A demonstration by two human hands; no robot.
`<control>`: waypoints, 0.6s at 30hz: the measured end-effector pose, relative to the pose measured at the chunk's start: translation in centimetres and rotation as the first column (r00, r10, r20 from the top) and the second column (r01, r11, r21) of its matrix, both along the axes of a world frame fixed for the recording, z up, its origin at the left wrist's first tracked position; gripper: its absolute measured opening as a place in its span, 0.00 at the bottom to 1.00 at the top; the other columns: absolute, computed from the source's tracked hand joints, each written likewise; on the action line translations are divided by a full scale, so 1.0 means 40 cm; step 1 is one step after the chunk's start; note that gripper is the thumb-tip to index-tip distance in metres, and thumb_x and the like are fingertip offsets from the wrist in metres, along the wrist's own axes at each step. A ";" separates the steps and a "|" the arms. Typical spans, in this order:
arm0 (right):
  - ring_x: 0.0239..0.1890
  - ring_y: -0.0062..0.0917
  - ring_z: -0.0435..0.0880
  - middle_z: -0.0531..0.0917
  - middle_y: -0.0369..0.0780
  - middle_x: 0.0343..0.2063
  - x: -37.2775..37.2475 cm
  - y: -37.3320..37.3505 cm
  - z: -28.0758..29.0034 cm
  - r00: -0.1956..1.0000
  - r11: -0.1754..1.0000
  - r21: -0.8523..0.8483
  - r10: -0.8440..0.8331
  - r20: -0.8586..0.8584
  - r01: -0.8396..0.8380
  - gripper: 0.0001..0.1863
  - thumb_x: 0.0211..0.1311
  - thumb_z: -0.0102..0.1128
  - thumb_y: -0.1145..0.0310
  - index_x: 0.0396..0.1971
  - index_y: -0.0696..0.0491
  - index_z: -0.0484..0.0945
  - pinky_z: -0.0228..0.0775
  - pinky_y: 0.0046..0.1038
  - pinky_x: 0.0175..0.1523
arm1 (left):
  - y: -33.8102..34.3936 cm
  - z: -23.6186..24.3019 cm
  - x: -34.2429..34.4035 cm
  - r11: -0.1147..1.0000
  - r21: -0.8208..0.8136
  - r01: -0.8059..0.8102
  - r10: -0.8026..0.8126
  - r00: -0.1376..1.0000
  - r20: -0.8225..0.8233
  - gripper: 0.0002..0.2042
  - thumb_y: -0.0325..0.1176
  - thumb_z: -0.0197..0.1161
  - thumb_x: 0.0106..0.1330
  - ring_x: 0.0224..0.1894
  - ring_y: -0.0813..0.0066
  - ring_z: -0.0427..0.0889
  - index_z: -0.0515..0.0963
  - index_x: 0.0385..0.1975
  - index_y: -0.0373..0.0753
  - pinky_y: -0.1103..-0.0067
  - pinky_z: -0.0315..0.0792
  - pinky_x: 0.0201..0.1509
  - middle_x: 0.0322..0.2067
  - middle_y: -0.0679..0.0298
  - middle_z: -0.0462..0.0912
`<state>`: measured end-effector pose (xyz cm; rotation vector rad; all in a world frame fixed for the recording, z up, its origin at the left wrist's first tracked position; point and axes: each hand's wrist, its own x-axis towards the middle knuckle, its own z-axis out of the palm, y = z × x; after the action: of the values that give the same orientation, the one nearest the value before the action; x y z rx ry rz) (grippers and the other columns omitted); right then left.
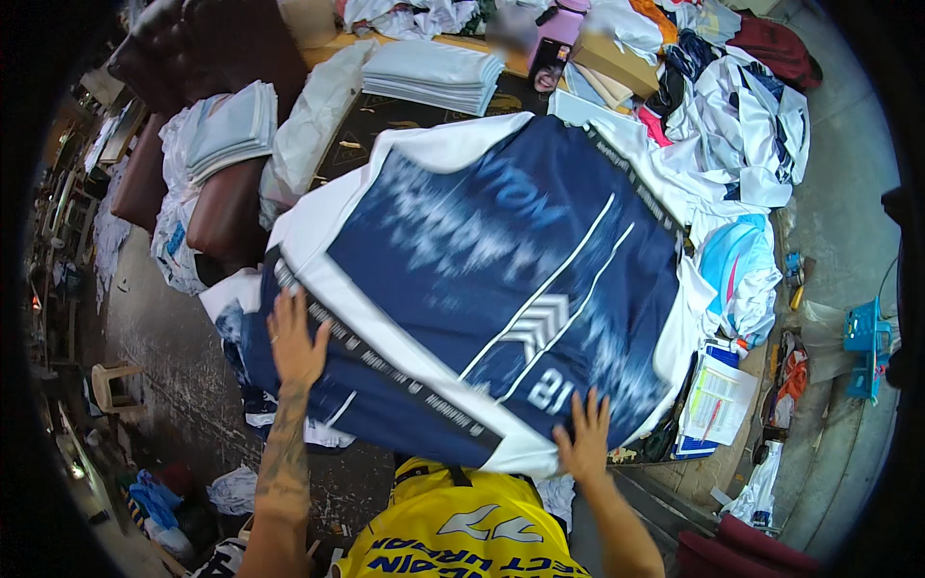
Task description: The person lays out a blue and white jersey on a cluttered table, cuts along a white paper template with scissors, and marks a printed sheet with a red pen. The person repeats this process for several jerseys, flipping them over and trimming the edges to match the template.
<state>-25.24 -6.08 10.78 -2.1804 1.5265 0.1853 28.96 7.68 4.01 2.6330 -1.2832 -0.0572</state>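
Note:
A large navy fabric piece with pale brush marks, chevrons, white borders and black printed bands is spread over the table in front of me, with more printed cloth under its left side. My left hand lies open on its left part, over the black band, fingers apart. My right hand is open, fingers spread, touching the lower right part of the piece. Neither hand grips the cloth. Whatever lies directly beneath the piece is mostly hidden.
Folded pale cloths sit at the back, others on a brown leather chair at left. Loose garments and a cardboard box crowd the back right. Papers lie at right, beyond them a blue plastic stool.

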 end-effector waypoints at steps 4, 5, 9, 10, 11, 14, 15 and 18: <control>0.85 0.65 0.44 0.54 0.49 0.85 -0.019 0.181 -0.020 0.996 0.996 -0.029 0.090 0.001 -0.090 0.45 0.69 0.64 0.34 0.81 0.39 0.68 0.30 0.70 0.82 | 0.108 0.016 0.012 0.959 0.092 -0.268 0.259 0.960 0.104 0.45 0.58 0.69 0.70 0.84 0.37 0.50 0.60 0.83 0.45 0.41 0.42 0.84 0.83 0.46 0.55; 0.85 0.64 0.43 0.55 0.48 0.85 0.005 0.164 -0.046 0.995 0.998 -0.055 0.007 0.101 -0.001 0.46 0.68 0.63 0.31 0.81 0.38 0.69 0.29 0.71 0.82 | 0.083 0.008 0.022 0.979 0.178 -0.104 0.095 0.994 0.060 0.48 0.60 0.71 0.68 0.85 0.35 0.47 0.60 0.84 0.46 0.40 0.41 0.85 0.84 0.45 0.52; 0.86 0.62 0.40 0.53 0.46 0.86 0.091 -0.142 -0.106 0.989 0.987 -0.124 0.083 -0.124 -0.099 0.51 0.65 0.62 0.27 0.83 0.35 0.64 0.30 0.72 0.82 | -0.284 -0.074 0.089 0.988 -0.061 -0.141 0.148 0.981 0.127 0.48 0.69 0.65 0.69 0.85 0.35 0.48 0.67 0.80 0.38 0.40 0.43 0.85 0.81 0.36 0.57; 0.85 0.64 0.43 0.51 0.45 0.86 0.099 -0.267 -0.102 0.980 0.988 -0.123 0.072 -0.185 -0.096 0.51 0.66 0.61 0.27 0.85 0.33 0.60 0.35 0.70 0.83 | -0.424 -0.089 0.123 0.985 -0.045 -0.167 0.172 0.976 0.134 0.50 0.74 0.62 0.69 0.84 0.35 0.51 0.66 0.80 0.40 0.40 0.45 0.84 0.80 0.36 0.60; 0.84 0.64 0.49 0.54 0.46 0.86 0.092 -0.417 -0.086 0.985 0.987 -0.136 0.069 -0.157 -0.091 0.48 0.69 0.61 0.30 0.85 0.33 0.59 0.40 0.66 0.84 | -0.562 -0.103 0.141 0.994 -0.073 -0.075 0.085 0.988 0.131 0.51 0.77 0.58 0.68 0.84 0.34 0.53 0.66 0.81 0.41 0.41 0.46 0.84 0.79 0.36 0.62; 0.82 0.63 0.55 0.60 0.47 0.84 0.054 -0.700 0.005 0.992 0.889 -0.455 -0.008 -0.125 -0.050 0.45 0.73 0.62 0.38 0.84 0.39 0.60 0.43 0.66 0.83 | -0.831 -0.063 0.201 0.940 -0.084 0.331 -0.327 0.943 0.061 0.52 0.79 0.56 0.68 0.83 0.42 0.58 0.65 0.81 0.44 0.44 0.50 0.83 0.80 0.45 0.64; 0.82 0.63 0.55 0.60 0.47 0.84 0.050 -0.673 0.015 0.994 0.887 -0.452 0.068 -0.084 -0.099 0.45 0.73 0.63 0.38 0.84 0.40 0.61 0.43 0.67 0.82 | -0.819 -0.034 0.209 0.961 -0.030 0.275 -0.268 0.952 0.145 0.50 0.77 0.57 0.69 0.83 0.44 0.59 0.65 0.81 0.45 0.46 0.52 0.83 0.80 0.47 0.64; 0.86 0.63 0.43 0.53 0.49 0.86 0.056 -0.426 0.016 0.981 0.906 -0.396 0.186 0.058 -0.148 0.52 0.68 0.66 0.35 0.86 0.41 0.57 0.29 0.68 0.83 | -0.638 0.056 0.176 0.928 -0.306 0.214 -0.194 0.976 0.095 0.46 0.66 0.69 0.69 0.78 0.42 0.66 0.66 0.81 0.45 0.47 0.60 0.79 0.77 0.45 0.67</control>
<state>-23.00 -23.11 11.44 -2.5908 1.4159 -0.1850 36.02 -17.86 6.26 2.2427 -1.4492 0.1852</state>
